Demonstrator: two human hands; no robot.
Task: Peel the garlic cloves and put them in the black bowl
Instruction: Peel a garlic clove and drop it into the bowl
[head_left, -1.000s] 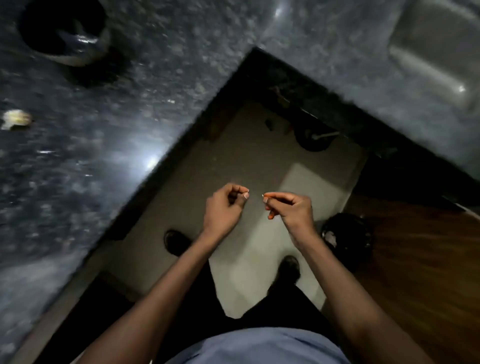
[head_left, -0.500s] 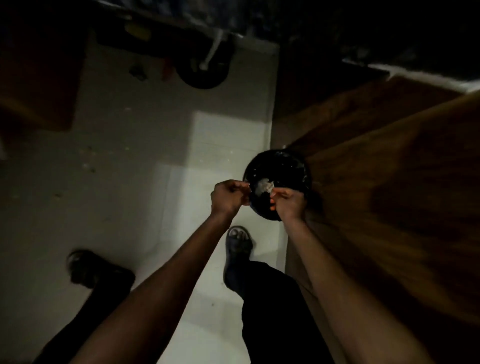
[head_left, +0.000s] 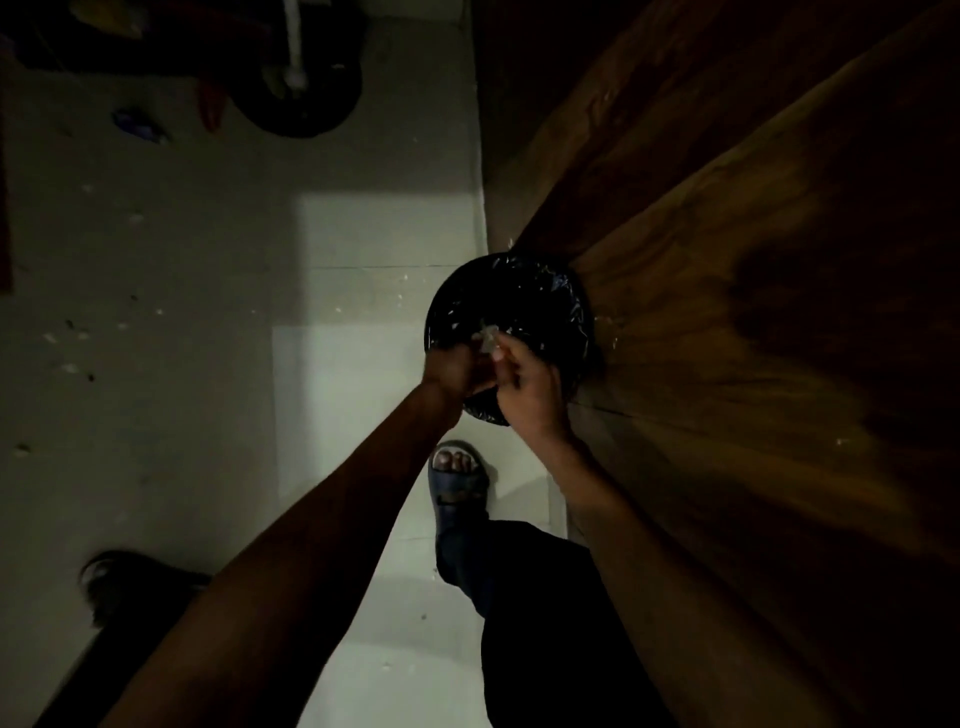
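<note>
Flanking pale tiled floor (head_left: 208, 312), wooden panelling (head_left: 753, 260).

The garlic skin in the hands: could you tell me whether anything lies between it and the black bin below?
Nothing visible does: both hands pinch the skin directly over the open bin.

Both arms reach forward, left hand (head_left: 457, 366) and right hand (head_left: 527, 382) touching, fingers curled.
</note>
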